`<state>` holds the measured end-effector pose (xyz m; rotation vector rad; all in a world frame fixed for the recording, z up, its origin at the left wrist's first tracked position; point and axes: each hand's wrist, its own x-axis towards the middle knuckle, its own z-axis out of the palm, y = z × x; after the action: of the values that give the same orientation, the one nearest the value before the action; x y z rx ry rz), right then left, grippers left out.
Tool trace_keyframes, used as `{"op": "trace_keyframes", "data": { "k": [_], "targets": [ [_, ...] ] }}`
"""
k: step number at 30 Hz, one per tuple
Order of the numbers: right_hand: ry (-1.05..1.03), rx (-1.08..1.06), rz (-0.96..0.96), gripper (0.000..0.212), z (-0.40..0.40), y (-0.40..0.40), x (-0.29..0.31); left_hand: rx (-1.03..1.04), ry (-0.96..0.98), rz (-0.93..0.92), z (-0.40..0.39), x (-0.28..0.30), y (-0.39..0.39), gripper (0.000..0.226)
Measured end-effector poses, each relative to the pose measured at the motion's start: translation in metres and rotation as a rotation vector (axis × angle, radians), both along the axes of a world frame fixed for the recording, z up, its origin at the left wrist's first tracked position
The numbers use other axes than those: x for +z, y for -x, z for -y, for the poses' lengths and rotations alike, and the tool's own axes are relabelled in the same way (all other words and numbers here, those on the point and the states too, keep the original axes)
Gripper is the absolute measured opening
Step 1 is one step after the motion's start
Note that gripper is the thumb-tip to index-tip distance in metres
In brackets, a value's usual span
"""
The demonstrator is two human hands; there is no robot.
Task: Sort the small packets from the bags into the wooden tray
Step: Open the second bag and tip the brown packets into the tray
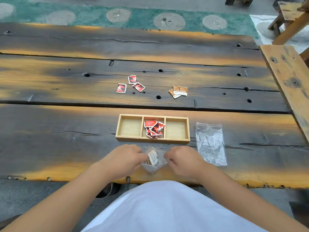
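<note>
A: Left hand (pixel 124 160) and right hand (pixel 181 159) each pinch a side of the bag (pixel 154 160), fingers curled on the plastic, likely to spread its mouth.

B: Packets?

A: Pale ones inside the bag. Red packets (pixel 154 129) fill the tray's (pixel 152 140) middle slot; side slots look reserved. Strays lie well beyond.

Soft, even daylight, moderately bright, with no hard shadows. A pale sheen lies on the dark table (pixel 66 128) planks toward 9 o'clock. Wide-angle bending curves the plank lines near the edges; detail stays slightly soft throughout.
</note>
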<state>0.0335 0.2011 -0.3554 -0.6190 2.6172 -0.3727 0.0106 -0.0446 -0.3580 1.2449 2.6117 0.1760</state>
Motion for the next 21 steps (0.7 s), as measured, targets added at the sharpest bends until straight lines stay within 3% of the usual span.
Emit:
{"op": "trace_keyframes", "data": {
  "k": [5, 9, 13, 18, 21],
  "targets": [
    [0.026, 0.021, -0.03, 0.025, -0.037, 0.0, 0.001, 0.101, -0.036, 0.012, -0.003, 0.007, 0.009, 0.038],
    [0.156, 0.006, -0.137, 0.035, -0.045, -0.008, 0.002, 0.167, -0.06, 0.084, -0.014, 0.008, 0.012, 0.035],
    [0.232, -0.01, -0.308, 0.025, -0.047, -0.015, 0.013, 0.297, -0.249, 0.312, -0.032, 0.003, 0.009, 0.045],
    [0.285, -0.079, -0.396, 0.023, -0.055, -0.016, 0.029, 0.629, -0.516, 0.771, -0.076, -0.012, -0.009, 0.105],
    [0.378, -0.177, -0.418, 0.017, -0.06, -0.014, 0.036, 0.625, -0.526, 0.977, -0.104, -0.015, -0.016, 0.103]
  ]
}}
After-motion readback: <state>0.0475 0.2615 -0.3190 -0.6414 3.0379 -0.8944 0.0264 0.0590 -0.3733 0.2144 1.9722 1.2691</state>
